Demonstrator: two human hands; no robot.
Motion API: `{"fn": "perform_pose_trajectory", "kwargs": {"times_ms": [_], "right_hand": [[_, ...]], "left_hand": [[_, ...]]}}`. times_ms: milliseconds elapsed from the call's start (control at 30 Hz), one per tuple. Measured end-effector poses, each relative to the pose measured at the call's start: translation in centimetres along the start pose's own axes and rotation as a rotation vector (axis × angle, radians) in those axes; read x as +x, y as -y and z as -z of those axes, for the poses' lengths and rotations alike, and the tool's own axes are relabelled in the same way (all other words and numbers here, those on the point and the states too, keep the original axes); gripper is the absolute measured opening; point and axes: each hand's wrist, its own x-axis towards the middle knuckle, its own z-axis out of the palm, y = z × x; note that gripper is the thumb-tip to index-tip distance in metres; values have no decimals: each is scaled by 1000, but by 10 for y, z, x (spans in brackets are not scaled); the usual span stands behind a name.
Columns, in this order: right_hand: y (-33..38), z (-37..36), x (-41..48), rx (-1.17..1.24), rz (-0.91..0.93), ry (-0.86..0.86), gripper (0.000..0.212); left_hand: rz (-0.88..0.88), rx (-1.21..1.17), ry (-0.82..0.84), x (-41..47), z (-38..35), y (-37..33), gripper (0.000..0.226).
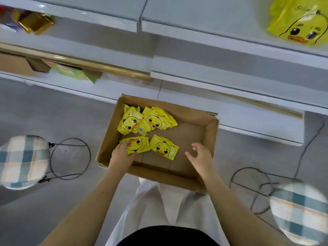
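A cardboard box (159, 173) sits open on the floor in front of the person. Inside the box, near its front left corner, the left hand (122, 152) grips a duck packet (139, 144). The fingers are curled over the packet's left end, though the blur makes it hard to tell whether the thumb is tucked under it. Just to the right of it, a second packet (164, 147) lies flat on the box bottom, with a narrow gap between the two. The right hand (201, 154) hovers inside the box toward its front right side, fingers loosely spread and holding nothing. It is close to the second packet but not touching it. In the box's far left corner, a heap of packets (145, 121) lies overlapping. Beyond the box's far wall stand white shelves (230, 75). A stack of the same yellow packets (300, 23) rests on an upper shelf, up and to the right of the box. A checked stool (23, 162) stands left of the box and a second stool (300, 210) to its near right.
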Motion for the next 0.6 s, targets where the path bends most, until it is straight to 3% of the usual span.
{"fn": "perform_pose_trajectory", "kwargs": {"times_ms": [300, 600], "right_hand": [[-10, -108, 36, -102, -100, 67, 45], [-32, -176, 104, -207, -74, 48, 64]], "left_hand": [[-28, 71, 147, 88, -52, 77, 52], [-315, 325, 95, 159, -130, 100, 67]]}}
